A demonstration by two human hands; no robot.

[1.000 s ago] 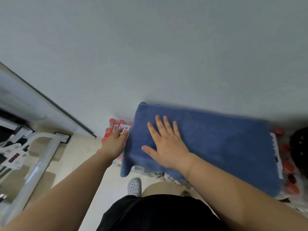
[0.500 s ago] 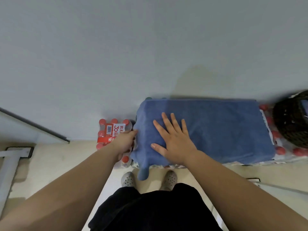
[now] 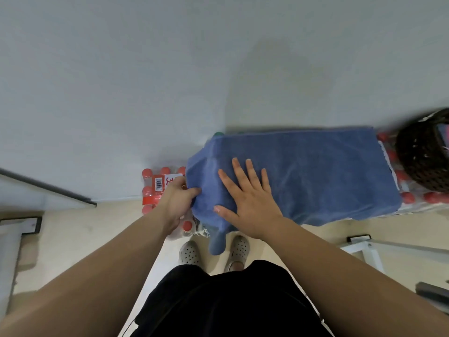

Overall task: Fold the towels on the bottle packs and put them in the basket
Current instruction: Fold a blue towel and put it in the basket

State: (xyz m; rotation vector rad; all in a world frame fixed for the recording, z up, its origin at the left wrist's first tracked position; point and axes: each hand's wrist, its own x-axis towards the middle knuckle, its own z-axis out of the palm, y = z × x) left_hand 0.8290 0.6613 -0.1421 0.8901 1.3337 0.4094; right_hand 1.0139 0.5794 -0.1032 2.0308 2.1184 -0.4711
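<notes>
Pinches the blue terry towel's [image 3: 315, 176] left edge with left hand [image 3: 176, 203], pins it flat on red-capped shrink-wrapped bottle packs [image 3: 155, 186] with spread right hand [image 3: 250, 205]. Next, likely: folding that edge rightward.

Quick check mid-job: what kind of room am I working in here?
Probably a storeroom or back room: shrink-wrapped packs of red-capped bottles stand on the floor against a plain wall, and the blue towel is spread on them instead of a table.
</notes>
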